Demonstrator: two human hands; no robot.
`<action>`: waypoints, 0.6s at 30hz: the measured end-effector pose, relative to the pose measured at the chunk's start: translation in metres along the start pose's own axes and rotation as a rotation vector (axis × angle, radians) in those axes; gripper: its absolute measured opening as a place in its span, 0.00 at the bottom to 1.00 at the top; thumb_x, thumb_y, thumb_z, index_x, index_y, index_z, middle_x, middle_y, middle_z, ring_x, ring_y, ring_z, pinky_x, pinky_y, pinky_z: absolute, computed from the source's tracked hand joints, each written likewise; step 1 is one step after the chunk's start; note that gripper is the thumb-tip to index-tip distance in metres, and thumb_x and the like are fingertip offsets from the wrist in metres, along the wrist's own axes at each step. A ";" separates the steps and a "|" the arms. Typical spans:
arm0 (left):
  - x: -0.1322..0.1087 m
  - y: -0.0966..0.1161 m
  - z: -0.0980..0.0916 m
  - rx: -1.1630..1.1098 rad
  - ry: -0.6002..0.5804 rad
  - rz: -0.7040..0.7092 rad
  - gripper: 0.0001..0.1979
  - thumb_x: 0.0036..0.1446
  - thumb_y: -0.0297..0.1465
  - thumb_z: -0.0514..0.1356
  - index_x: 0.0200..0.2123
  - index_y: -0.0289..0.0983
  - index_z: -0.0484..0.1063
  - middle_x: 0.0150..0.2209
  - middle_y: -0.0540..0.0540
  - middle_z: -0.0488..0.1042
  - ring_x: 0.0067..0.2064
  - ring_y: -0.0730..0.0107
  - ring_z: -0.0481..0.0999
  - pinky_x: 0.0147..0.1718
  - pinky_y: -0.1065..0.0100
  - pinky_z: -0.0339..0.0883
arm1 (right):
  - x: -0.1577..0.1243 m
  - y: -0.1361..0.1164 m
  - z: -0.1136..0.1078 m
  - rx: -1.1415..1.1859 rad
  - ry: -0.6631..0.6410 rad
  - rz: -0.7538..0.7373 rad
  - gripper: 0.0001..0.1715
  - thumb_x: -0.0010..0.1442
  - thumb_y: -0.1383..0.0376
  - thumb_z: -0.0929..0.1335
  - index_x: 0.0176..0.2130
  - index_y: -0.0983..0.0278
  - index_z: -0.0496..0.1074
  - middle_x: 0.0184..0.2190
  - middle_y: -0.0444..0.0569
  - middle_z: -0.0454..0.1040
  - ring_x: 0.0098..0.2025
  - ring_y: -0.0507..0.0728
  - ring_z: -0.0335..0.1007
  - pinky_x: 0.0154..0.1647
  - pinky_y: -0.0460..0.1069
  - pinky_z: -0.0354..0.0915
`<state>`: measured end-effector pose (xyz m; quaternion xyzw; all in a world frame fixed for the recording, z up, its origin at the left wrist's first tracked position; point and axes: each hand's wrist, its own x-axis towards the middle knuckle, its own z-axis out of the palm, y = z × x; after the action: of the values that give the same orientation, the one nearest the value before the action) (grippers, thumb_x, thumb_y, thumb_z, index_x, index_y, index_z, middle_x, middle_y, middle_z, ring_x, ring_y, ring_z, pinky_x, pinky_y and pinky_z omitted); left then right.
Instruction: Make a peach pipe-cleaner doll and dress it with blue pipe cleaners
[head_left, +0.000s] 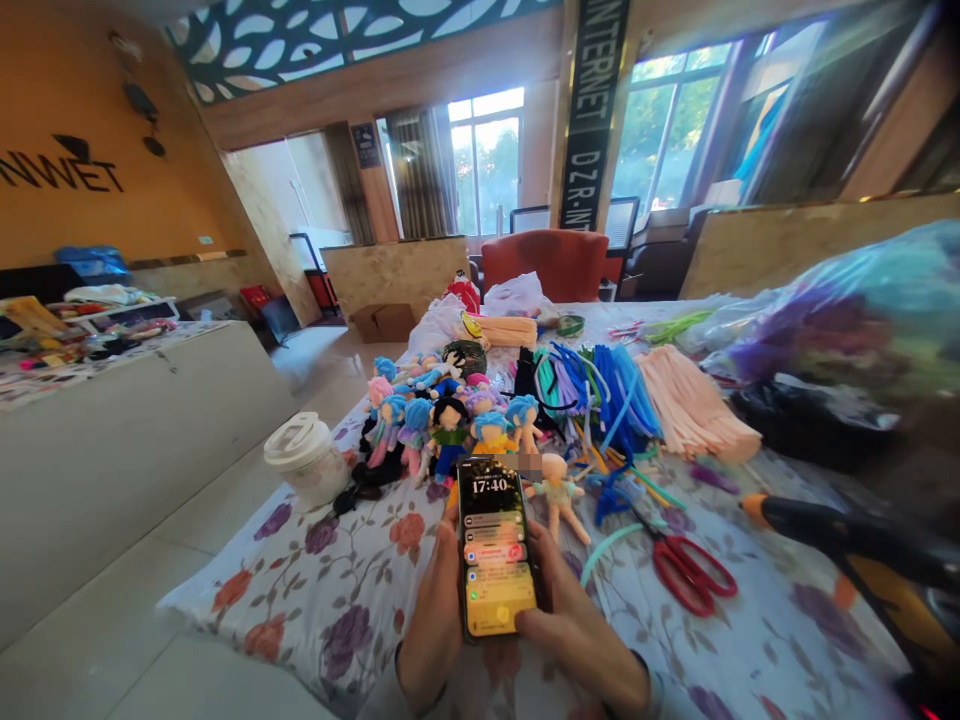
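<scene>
A smartphone (pixel 496 560) with a lit screen reading 17:40 and several notifications is held upright between both hands above the flowered tablecloth. My left hand (pixel 435 610) wraps its left edge. Around its right edge closes my right hand (pixel 574 610), with the thumb over the lower right of the screen. Just beyond the phone lies a pale doll (pixel 559 498) in a light top, without hair. Behind it is a cluster of small dolls (pixel 450 425) with blue, pink and black hair. Red-handled scissors (pixel 691 572) rest to the right of my right hand.
A lidded white cup (pixel 302 455) stands at the table's left. Bundles of blue fuzzy stems (pixel 626 400) and peach stems (pixel 697 405) lie farther back. On the right are a glue gun (pixel 840 535), a black bag (pixel 814 415) and a large plastic bag (pixel 862 300).
</scene>
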<state>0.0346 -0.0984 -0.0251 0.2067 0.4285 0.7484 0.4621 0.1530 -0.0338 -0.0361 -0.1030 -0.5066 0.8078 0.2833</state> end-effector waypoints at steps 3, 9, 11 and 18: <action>0.002 -0.001 -0.001 0.022 0.014 0.007 0.30 0.58 0.50 0.51 0.58 0.40 0.65 0.52 0.42 0.75 0.50 0.54 0.75 0.48 0.58 0.68 | 0.000 0.001 0.000 -0.005 0.004 0.012 0.47 0.42 0.77 0.66 0.59 0.57 0.53 0.55 0.50 0.66 0.55 0.62 0.65 0.50 0.55 0.65; 0.001 0.000 0.000 0.001 -0.022 0.019 0.29 0.60 0.48 0.50 0.60 0.40 0.61 0.53 0.41 0.74 0.51 0.55 0.74 0.48 0.58 0.68 | 0.000 0.006 -0.001 0.000 0.012 0.002 0.46 0.45 0.75 0.69 0.59 0.58 0.51 0.54 0.52 0.67 0.54 0.63 0.67 0.47 0.55 0.66; 0.000 0.000 0.001 0.001 -0.009 0.029 0.29 0.60 0.48 0.50 0.60 0.41 0.61 0.52 0.42 0.75 0.51 0.56 0.75 0.48 0.59 0.68 | 0.000 0.007 -0.002 0.006 0.015 -0.006 0.46 0.45 0.75 0.69 0.59 0.58 0.51 0.54 0.52 0.67 0.54 0.64 0.67 0.47 0.55 0.66; -0.001 0.000 0.001 0.015 -0.027 0.036 0.29 0.60 0.48 0.50 0.60 0.41 0.61 0.53 0.42 0.74 0.51 0.56 0.74 0.49 0.58 0.67 | 0.001 0.010 -0.003 -0.014 0.011 -0.058 0.45 0.46 0.77 0.68 0.59 0.58 0.51 0.54 0.51 0.67 0.53 0.61 0.67 0.51 0.56 0.65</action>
<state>0.0356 -0.0991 -0.0244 0.2279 0.4241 0.7504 0.4529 0.1499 -0.0348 -0.0464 -0.0947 -0.5136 0.7949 0.3089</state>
